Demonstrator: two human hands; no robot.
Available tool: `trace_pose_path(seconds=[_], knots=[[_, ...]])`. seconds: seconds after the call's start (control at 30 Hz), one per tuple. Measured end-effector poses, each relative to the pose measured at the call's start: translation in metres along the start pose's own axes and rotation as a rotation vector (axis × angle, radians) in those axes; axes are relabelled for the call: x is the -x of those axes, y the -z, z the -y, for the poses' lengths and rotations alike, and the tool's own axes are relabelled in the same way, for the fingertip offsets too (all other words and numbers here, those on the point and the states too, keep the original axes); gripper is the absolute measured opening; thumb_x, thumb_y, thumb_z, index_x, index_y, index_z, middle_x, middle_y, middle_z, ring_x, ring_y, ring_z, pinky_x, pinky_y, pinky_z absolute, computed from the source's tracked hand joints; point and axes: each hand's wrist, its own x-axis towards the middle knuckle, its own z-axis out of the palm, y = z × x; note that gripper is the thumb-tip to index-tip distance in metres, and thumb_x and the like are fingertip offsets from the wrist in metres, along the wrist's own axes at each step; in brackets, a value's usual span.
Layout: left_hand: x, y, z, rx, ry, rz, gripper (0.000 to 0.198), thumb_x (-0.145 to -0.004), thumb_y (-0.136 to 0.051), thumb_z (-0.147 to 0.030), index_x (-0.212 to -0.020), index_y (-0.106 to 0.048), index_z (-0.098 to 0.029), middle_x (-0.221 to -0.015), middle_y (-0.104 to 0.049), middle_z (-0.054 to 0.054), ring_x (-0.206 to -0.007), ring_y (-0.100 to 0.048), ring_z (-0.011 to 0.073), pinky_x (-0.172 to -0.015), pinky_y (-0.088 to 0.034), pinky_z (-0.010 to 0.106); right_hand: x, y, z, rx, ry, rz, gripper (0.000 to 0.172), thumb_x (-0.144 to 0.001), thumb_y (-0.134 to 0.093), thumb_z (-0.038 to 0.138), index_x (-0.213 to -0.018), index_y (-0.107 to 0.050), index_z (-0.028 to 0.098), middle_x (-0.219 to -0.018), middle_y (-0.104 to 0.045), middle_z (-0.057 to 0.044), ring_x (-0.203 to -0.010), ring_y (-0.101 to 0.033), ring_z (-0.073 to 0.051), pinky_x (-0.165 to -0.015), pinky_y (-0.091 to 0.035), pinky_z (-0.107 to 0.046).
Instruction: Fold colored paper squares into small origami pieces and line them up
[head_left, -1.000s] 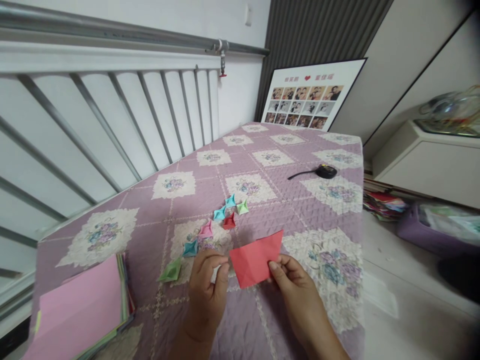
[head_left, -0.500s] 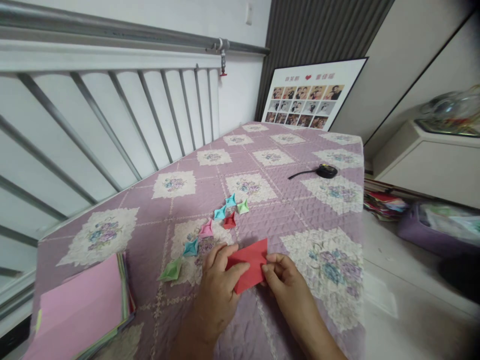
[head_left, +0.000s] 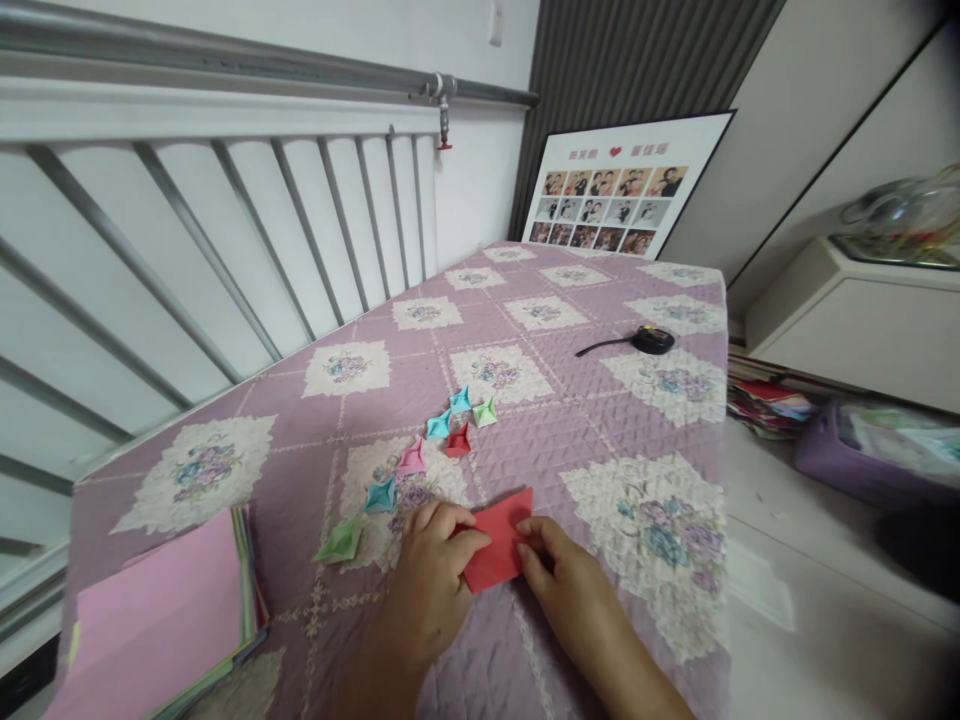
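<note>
"Red paper: where is it, and what has hold of it?"

"It sits between the person's hands, over the near part of the table. The left hand pinches its left part, thumb laid across the near face, the other fingers mostly hidden."

"And the right hand?"

"Its thumb and forefinger meet the right edge, tips near each other with a slight gap. Whether they squeeze the sheet or merely touch it, one cannot tell."

"Which way does the paper lie from them, and which hand is nearer?"

"Rightward from the left palm, leftward from the right fingertips. Both touch it, though the left covers more. Its upper edge climbs toward the right; the covered end hides which side is longer."

"What lies beyond?"

"Small folded pieces in green, blue, pink and red, strung out past the left hand, on a floral cloth. A paper stack rests well to the left; a black strapped object lies far off to the right."
</note>
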Motion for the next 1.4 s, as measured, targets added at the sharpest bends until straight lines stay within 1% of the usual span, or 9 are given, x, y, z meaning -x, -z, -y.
trace_pose_path(seconds=[0.27,0.43,0.57,0.73,0.87,0.93,1.03,1.17,1.4], knots=[[0.002,0.0,0.009,0.003,0.036,0.002,0.043,-0.067,-0.048,0.003,-0.089,-0.07,-0.027,-0.095,-0.063,0.001,-0.094,-0.051,0.0212,-0.086,-0.036,0.042,-0.001,0.004,-0.002,0.067,0.0,-0.006,0.019,-0.081,-0.045,0.031,-0.092,-0.059,0.023,-0.08,-0.072,-0.003,-0.071,-0.068,-0.019,-0.064,-0.051,-0.028],[0.003,-0.001,0.01,-0.037,0.104,0.05,0.034,-0.068,-0.054,-0.001,-0.083,-0.069,-0.026,-0.089,-0.063,0.0,-0.09,-0.052,0.0204,-0.085,-0.036,0.041,0.002,0.005,0.001,0.326,0.022,0.041,0.019,-0.085,-0.042,0.026,-0.088,-0.06,0.023,-0.079,-0.071,-0.003,-0.07,-0.068,-0.019,-0.061,-0.048,-0.028],[0.003,-0.002,0.011,-0.078,0.136,0.046,0.025,-0.071,-0.058,-0.006,-0.08,-0.07,-0.026,-0.086,-0.062,0.001,-0.087,-0.053,0.0205,-0.083,-0.037,0.04,0.003,0.005,0.001,0.502,0.163,-0.004,0.018,-0.084,-0.045,0.019,-0.074,-0.059,0.024,-0.072,-0.066,-0.002,-0.065,-0.063,-0.018,-0.056,-0.045,-0.026],[0.002,-0.001,0.01,-0.11,0.174,0.027,0.016,-0.075,-0.061,-0.012,-0.078,-0.069,-0.025,-0.085,-0.062,0.001,-0.086,-0.054,0.0205,-0.083,-0.037,0.04,0.002,0.002,-0.003,0.49,0.341,-0.013,0.021,-0.077,-0.047,0.008,-0.069,-0.06,0.022,-0.074,-0.061,-0.004,-0.072,-0.059,-0.018,-0.066,-0.047,-0.028],[0.002,-0.001,0.01,-0.138,0.23,0.003,0.008,-0.078,-0.063,-0.017,-0.076,-0.068,-0.023,-0.086,-0.061,0.002,-0.086,-0.052,0.0212,-0.081,-0.036,0.04,0.002,0.006,0.0,0.397,0.33,0.056,0.029,-0.069,-0.044,-0.001,-0.074,-0.061,0.021,-0.077,-0.061,-0.003,-0.077,-0.057,-0.018,-0.069,-0.046,-0.029],[0.002,-0.002,0.011,-0.147,0.244,-0.002,0.008,-0.079,-0.062,-0.018,-0.077,-0.067,-0.023,-0.087,-0.061,0.002,-0.086,-0.052,0.0216,-0.081,-0.036,0.04,0.004,0.008,0.003,0.367,0.302,0.087,0.021,-0.072,-0.05,0.003,-0.076,-0.06,0.022,-0.079,-0.06,-0.002,-0.077,-0.057,-0.018,-0.069,-0.045,-0.029],[0.002,-0.003,0.011,-0.167,0.256,0.005,0.009,-0.082,-0.06,-0.018,-0.077,-0.066,-0.023,-0.087,-0.06,0.002,-0.086,-0.051,0.0221,-0.08,-0.036,0.04,0.007,0.008,0.009,0.389,0.258,0.081,0.006,-0.079,-0.062,0.022,-0.074,-0.059,0.022,-0.078,-0.059,-0.002,-0.076,-0.056,-0.019,-0.067,-0.045,-0.031],[0.001,-0.003,0.008,-0.207,0.274,-0.007,0.008,-0.083,-0.06,-0.02,-0.076,-0.064,-0.022,-0.086,-0.06,0.003,-0.086,-0.051,0.0227,-0.08,-0.035,0.039,0.004,-0.003,0.007,0.521,0.223,0.002,0.02,-0.086,-0.057,0.029,-0.068,-0.059,0.022,-0.077,-0.06,-0.005,-0.074,-0.056,-0.02,-0.067,-0.043,-0.032],[-0.002,-0.002,0.007,-0.265,0.33,-0.019,0.01,-0.082,-0.06,-0.017,-0.073,-0.062,-0.021,-0.082,-0.059,0.003,-0.085,-0.052,0.0217,-0.076,-0.035,0.036,-0.003,-0.009,0.006,0.679,0.189,-0.024,0.024,-0.087,-0.055,0.028,-0.064,-0.06,0.022,-0.081,-0.064,-0.006,-0.076,-0.057,-0.021,-0.067,-0.041,-0.031]])
